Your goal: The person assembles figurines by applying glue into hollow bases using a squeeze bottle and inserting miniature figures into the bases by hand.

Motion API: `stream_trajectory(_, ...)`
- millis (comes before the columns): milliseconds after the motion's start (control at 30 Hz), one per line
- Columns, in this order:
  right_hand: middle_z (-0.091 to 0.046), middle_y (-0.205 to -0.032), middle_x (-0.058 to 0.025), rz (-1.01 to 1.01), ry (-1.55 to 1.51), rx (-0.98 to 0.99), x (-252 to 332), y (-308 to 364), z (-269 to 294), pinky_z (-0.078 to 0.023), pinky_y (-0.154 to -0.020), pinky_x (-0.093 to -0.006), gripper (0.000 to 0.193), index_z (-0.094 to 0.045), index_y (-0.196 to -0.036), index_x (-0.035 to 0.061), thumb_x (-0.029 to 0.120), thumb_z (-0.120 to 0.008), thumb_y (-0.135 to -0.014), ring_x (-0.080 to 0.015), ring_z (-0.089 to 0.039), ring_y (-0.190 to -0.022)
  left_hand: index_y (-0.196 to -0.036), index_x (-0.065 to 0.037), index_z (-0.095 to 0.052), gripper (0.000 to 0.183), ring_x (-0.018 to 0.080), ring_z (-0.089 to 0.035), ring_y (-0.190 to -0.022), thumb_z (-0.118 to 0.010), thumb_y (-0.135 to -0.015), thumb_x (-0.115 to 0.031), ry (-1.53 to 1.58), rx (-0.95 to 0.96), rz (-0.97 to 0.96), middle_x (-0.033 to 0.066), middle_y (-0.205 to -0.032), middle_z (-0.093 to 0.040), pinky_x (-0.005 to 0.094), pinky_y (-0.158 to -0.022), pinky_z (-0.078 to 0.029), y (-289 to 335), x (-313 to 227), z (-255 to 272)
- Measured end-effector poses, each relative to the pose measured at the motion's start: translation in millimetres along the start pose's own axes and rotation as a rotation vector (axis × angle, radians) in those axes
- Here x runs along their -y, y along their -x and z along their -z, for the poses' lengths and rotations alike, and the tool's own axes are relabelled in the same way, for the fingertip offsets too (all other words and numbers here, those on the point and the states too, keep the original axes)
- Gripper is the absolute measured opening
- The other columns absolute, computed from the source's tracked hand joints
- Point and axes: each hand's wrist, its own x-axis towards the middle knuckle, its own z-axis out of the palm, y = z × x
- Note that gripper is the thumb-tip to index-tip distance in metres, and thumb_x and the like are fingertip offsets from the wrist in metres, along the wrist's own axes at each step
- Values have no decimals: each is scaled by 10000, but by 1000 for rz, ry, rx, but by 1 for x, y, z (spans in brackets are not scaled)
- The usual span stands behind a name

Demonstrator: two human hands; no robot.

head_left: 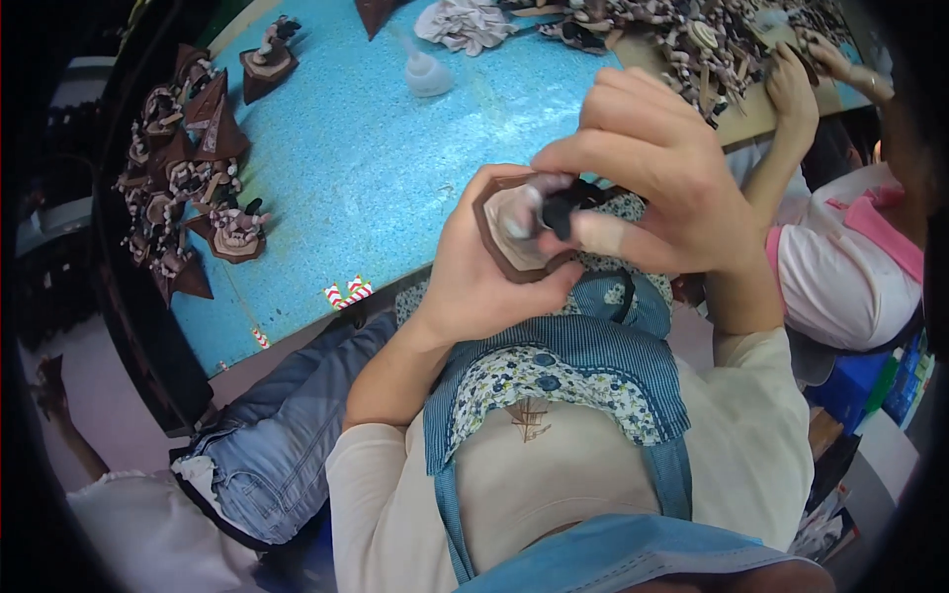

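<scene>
Figurine cluster: finished-looking small figures on brown bases (203, 183) crowd the left end of the blue table (336, 188), some touching, several pointed base corners jutting out.
Neighbour on the left: a person in blue jeans (282, 425) and a pale top is below the table's left end, near its edge.
Lone figurine: one more figure on a brown base (267, 61) stands just beside the cluster, toward the far side of the table.
Edge tape: red-and-white chevron strips (348, 293) mark the near edge of the tabletop.
Bottle and cloth: a translucent white bottle with a thin nozzle (427, 75) is near a crumpled white cloth (465, 26), both well beyond the hands.
Left hand: the left hand (474, 282) is curled around the rim of a brown base, gripping it from the left and below.
Held figurine: the figurine (516, 212) is between the two hands, by the table's near edge and in front of the apron (554, 361); its pale base top faces upward, with a dark part (563, 206) toward the right hand.
Right hand: the right hand (662, 178) comes from the right, half closed, thumb and forefinger on either side of the dark part; blur makes it impossible to tell whether they pinch it.
Parts heap: many small figure pieces (697, 64) lie jumbled at the far right.
Co-worker: another person's hands (791, 84) work beside the heap; that person wears white and pink clothing (840, 262).
</scene>
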Motion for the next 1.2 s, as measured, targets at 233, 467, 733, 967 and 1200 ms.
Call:
stream_trajectory(233,-468,-740,-88,-63,-56,-129,1,-3,-13,-381,-597,-351,356,-644,-902,9,287,-682,-683,-251,-472,-678,-1230,-25,-409,691,130,-536,-1000,-749,-631,30,133,36,128,47,-1075,-521,278,-878,-449,0,5,7)
stream_trajectory(467,-587,-1032,-137,-142,-528,-86,-16,-23,-24,-443,-811,-331,503,-586,-1138,22,173,-759,-689,-303,-545,-899,-1295,-21,-387,766,187,-509,-1096,-789,-646,-78,82,-136,62,97,-1200,-502,317,-953,-404,36,-33,68)
stream_trajectory(733,-602,-1027,-171,-441,-225,-211,-52,-52,-105,-464,-833,-441,378,-522,-1129,13,41,-656,-776,-356,-584,-978,-1332,-7,-416,598,371,-426,-1213,-662,-790,-64,-1562,-639,-405,227,-1325,-412,425,-980,-387,-11,-72,108)
stream_trajectory(967,-564,-951,-83,-533,-897,-487,-31,-33,-85,-461,-794,-310,237,-492,-1113,-16,51,-557,-895,-167,-558,-882,-1229,-59,-482,526,386,-611,-889,-714,-767,-156,-1579,-434,-249,222,-1004,-605,432,-720,-507,-147,-38,119)
stream_trajectory(1200,-521,-1012,-41,-570,-973,-501,-22,15,-59,-441,-768,-230,384,-448,-1272,-20,180,-535,-955,-83,-500,-860,-1301,-45,-356,649,268,-637,-946,-739,-789,-157,-564,-287,-133,201,-1129,-602,344,-759,-524,-90,-46,115)
